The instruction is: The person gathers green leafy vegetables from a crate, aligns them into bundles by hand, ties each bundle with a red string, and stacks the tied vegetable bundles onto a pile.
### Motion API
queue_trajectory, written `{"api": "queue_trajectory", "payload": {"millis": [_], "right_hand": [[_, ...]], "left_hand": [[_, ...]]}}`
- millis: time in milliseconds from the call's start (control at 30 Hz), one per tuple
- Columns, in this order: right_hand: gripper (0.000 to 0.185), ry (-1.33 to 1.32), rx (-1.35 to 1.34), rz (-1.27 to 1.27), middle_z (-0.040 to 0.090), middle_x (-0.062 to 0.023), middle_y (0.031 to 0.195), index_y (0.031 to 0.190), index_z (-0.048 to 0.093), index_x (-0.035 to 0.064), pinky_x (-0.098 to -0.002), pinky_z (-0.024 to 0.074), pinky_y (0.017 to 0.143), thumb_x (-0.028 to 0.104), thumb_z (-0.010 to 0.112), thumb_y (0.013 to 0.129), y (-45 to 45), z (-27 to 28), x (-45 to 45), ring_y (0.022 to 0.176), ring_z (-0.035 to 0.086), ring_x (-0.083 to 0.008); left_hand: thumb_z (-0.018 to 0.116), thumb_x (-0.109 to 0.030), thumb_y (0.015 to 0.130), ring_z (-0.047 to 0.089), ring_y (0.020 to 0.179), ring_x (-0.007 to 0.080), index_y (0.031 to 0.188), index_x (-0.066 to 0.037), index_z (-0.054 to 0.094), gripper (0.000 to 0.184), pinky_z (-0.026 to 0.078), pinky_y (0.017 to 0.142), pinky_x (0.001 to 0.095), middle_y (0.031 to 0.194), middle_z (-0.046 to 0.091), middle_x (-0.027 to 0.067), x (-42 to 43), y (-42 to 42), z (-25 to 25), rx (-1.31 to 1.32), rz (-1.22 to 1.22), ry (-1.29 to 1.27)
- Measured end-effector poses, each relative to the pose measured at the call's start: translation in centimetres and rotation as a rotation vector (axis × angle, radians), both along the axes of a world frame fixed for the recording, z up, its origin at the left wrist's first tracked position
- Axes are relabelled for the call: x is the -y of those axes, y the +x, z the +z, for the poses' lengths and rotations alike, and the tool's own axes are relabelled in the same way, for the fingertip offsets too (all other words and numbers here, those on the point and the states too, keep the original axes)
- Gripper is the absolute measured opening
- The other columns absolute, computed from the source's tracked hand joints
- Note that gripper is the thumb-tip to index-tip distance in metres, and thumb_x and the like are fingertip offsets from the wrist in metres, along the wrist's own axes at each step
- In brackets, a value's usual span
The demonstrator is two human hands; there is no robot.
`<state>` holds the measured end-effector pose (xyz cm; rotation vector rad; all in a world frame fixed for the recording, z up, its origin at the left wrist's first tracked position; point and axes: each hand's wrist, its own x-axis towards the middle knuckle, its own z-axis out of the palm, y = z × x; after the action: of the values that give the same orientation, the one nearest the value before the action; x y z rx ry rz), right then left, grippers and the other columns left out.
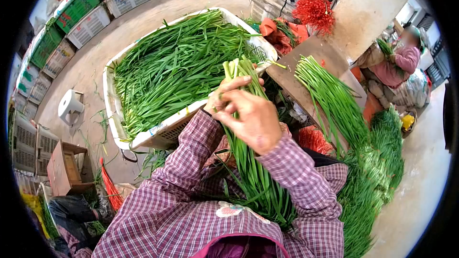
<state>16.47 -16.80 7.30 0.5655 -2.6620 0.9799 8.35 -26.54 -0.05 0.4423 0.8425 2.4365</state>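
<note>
The person's left hand (226, 87) is closed around a bunch of garlic chives (244, 157) close to the pale stem ends, one finger lying across them. That placing seems to keep the butts level and the stems packed together. The right hand (256, 119) is half curled over the front of the bunch, its fingers meeting the left hand; whether it pinches anything cannot be told. The leaves trail down towards the lap, which probably takes some of their weight.

A white plastic crate (165, 128) of loose leaves (177, 62) is just beyond the hands, apparently for short reaches. To the right, another bunch (330, 91) lies on a brown board (287, 70), pale ends facing away from the person and roughly even, as if the flat surface helps keep them aligned. Its leaves reach a long green heap (366, 196) beside the person.

Red strands (314, 13) stand in a tuft beyond the board, perhaps spread so that single ones pull free. Farther right, a co-worker (399, 69) sits with greens in hand.
</note>
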Motion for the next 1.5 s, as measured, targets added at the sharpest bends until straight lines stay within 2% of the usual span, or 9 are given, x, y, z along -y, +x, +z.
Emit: {"api": "queue_trajectory", "payload": {"millis": [167, 300, 500, 633, 767, 933, 1233, 1433, 1500], "right_hand": [[0.019, -0.005, -0.128, 0.043, 0.068, -0.0115, 0.084, 0.092, 0.066, 0.0028, -0.0347, 0.0532, 0.063, 0.013, 0.072, 0.077, -0.5, -1.1, 1.6, 0.071, 0.068, -0.0231], [0.010, -0.570, 0.037, 0.065, 0.069, -0.0057, 0.084, 0.090, 0.068, 0.0051, -0.0284, 0.0514, 0.061, 0.013, 0.066, 0.085, -0.3, 3.9, -2.7, 0.070, 0.063, -0.0135], [0.022, -0.994, -0.118, -0.187, 0.065, -0.0020, 0.089, 0.109, 0.060, 0.0114, -0.0113, 0.0361, 0.042, 0.029, 0.056, 0.096, 0.6, 12.9, -17.7, 0.063, 0.053, -0.0011], [0.023, -0.448, -0.219, -0.503, 0.063, 0.0011, 0.086, 0.111, 0.060, 0.0126, -0.0121, 0.0343, 0.043, 0.030, 0.056, 0.096, 0.0, 13.5, -23.6, 0.059, 0.047, 0.0004], [0.027, -0.077, 0.014, -0.445, 0.065, -0.0040, 0.091, 0.117, 0.061, 0.0119, -0.0213, 0.0502, 0.052, 0.026, 0.054, 0.094, -0.9, 9.6, -17.0, 0.064, 0.062, -0.0094], [0.017, -0.409, 0.147, -0.094, 0.070, -0.0101, 0.086, 0.101, 0.065, 0.0025, -0.0287, 0.0532, 0.057, 0.014, 0.057, 0.091, -3.6, 5.7, -7.5, 0.063, 0.067, -0.0143], [0.021, -0.266, -0.061, -0.076, 0.067, -0.0073, 0.073, 0.101, 0.065, -0.0001, -0.0245, 0.0530, 0.055, 0.011, 0.069, 0.084, -5.9, 3.2, -4.8, 0.062, 0.064, -0.0096], [0.036, -0.141, -0.149, -0.123, 0.066, -0.0142, 0.100, 0.116, 0.060, 0.0014, -0.0284, 0.0533, 0.065, 0.021, 0.067, 0.086, -4.0, 3.0, -5.7, 0.071, 0.067, -0.0188], [0.065, -0.185, -0.093, -0.151, 0.064, -0.0194, 0.102, 0.122, 0.052, -0.0048, -0.0402, 0.0512, 0.081, 0.046, 0.066, 0.083, -2.7, 2.0, -6.1, 0.093, 0.064, -0.0336]], "left_hand": [[0.048, -0.020, 0.092, 0.055, 0.115, 0.0290, 0.142, -0.005, 0.035, 0.054, 0.044, 0.099, 0.0413, 0.126, 0.055, 0.0182, 0.4, -0.9, -2.9, -0.068, -0.009, 0.026], [0.058, -0.016, 0.091, 0.066, 0.093, 0.0240, 0.133, -0.002, 0.043, 0.047, 0.056, 0.082, 0.0337, 0.109, 0.065, 0.0158, 1.4, 0.1, -1.4, 0.213, 0.049, 0.125], [0.067, -0.032, 0.084, 0.058, 0.110, 0.0308, 0.144, -0.004, 0.028, 0.076, 0.048, 0.097, 0.0453, 0.119, 0.057, 0.0180, 1.8, -0.5, -0.6, 0.019, -0.173, 0.206], [0.073, -0.039, 0.077, 0.056, 0.112, 0.0347, 0.147, -0.005, 0.023, 0.092, 0.045, 0.100, 0.0487, 0.120, 0.055, 0.0183, 1.8, -0.2, 0.0, -0.028, -0.220, 0.264], [0.074, -0.042, 0.075, 0.055, 0.114, 0.0337, 0.147, -0.005, 0.022, 0.096, 0.044, 0.100, 0.0480, 0.128, 0.052, 0.0191, 0.9, -0.2, 0.7, -0.091, -0.274, 0.263], [0.075, -0.040, 0.075, 0.055, 0.116, 0.0305, 0.145, -0.003, 0.027, 0.093, 0.045, 0.101, 0.0434, 0.135, 0.049, 0.0187, 0.3, 0.7, 2.6, -0.146, -0.235, 0.200], [0.070, -0.024, 0.080, 0.059, 0.110, 0.0241, 0.137, -0.003, 0.036, 0.070, 0.048, 0.096, 0.0392, 0.125, 0.055, 0.0135, 1.7, 0.6, 1.2, -0.014, -0.078, -0.013], [0.068, -0.021, 0.081, 0.062, 0.103, 0.0229, 0.134, -0.003, 0.041, 0.063, 0.051, 0.092, 0.0389, 0.115, 0.060, 0.0117, 1.0, 0.7, 2.1, 0.044, -0.036, -0.019], [0.067, -0.020, 0.081, 0.062, 0.103, 0.0231, 0.131, -0.001, 0.044, 0.058, 0.050, 0.094, 0.0395, 0.112, 0.062, 0.0117, 0.9, 0.5, 2.1, -0.005, -0.060, 0.017]]}}
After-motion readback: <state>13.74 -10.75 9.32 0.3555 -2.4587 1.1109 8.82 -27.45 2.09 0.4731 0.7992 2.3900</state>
